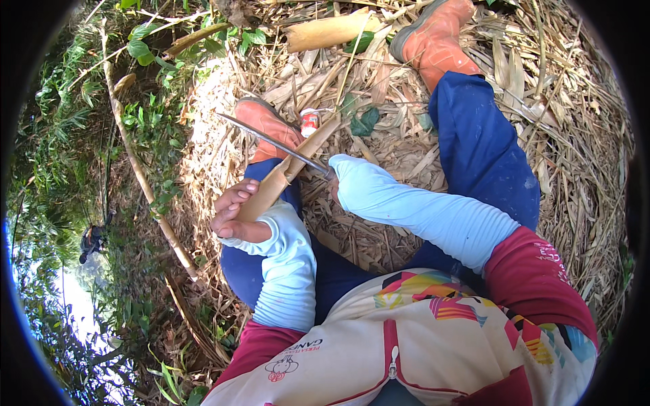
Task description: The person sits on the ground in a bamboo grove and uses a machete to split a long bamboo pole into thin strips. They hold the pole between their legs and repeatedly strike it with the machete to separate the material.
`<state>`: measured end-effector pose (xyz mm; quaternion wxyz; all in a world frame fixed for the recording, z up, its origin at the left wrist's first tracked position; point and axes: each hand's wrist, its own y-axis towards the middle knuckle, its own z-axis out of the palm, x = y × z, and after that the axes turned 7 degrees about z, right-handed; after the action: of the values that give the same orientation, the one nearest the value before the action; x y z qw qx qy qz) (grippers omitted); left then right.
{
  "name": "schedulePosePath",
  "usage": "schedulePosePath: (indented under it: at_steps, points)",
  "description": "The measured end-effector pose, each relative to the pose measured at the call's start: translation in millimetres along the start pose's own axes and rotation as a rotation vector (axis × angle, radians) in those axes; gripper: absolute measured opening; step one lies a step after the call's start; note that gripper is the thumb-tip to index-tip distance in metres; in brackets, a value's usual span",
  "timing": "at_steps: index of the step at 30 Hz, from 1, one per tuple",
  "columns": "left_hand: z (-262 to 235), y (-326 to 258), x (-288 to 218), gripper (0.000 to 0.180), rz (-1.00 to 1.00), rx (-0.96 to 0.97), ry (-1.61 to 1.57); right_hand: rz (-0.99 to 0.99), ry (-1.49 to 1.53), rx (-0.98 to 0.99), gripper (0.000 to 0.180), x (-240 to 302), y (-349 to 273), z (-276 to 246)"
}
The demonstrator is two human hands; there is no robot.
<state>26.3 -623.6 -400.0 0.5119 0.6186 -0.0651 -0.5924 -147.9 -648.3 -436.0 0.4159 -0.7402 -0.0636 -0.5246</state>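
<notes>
My left hand (233,208) holds a tan piece of split bamboo (266,195), its thumb on the near side and its fingers curled at the far side. The bamboo slants away to the upper right, with a notch and a raised sliver partway along. Across it lies the long, narrow blade of a machete (265,137), its tip pointing to the upper left. My right hand (333,187) grips the machete's handle end; the light blue sleeve covers most of that hand, and the handle is largely hidden.
Dry leaves and bamboo husks (399,135) cover the ground. A red and white can (309,122) lies beside my left orange boot (265,128); my right boot (437,44) is farther out. A long pole (139,162) and green plants (142,51) are at the left. A dark figure (91,242) appears far off.
</notes>
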Motion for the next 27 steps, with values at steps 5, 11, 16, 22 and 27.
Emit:
schedulePosePath:
  at_steps: [5,11,16,22,27]
  points:
    - [-5.4,1.3,4.1,0.044,0.030,0.035,-0.026,-0.078,-0.097,-0.055,0.018,5.0,-6.6,0.8]
    - [-19.2,3.8,10.4,0.042,0.043,0.066,-0.027,-0.025,-0.123,-0.020,0.017,11.5,-7.6,-5.6]
    - [-13.2,3.6,12.1,0.043,0.060,0.106,-0.061,0.049,-0.012,-0.027,0.016,-18.5,6.6,8.2]
    - [-16.9,0.7,11.4,0.043,0.066,0.154,-0.151,-0.036,-0.042,-0.015,0.018,-5.7,-0.3,-0.3]
    - [-24.8,9.1,15.7,0.043,0.082,0.257,-0.101,0.023,-0.141,-0.016,0.016,-15.5,13.2,-9.0]
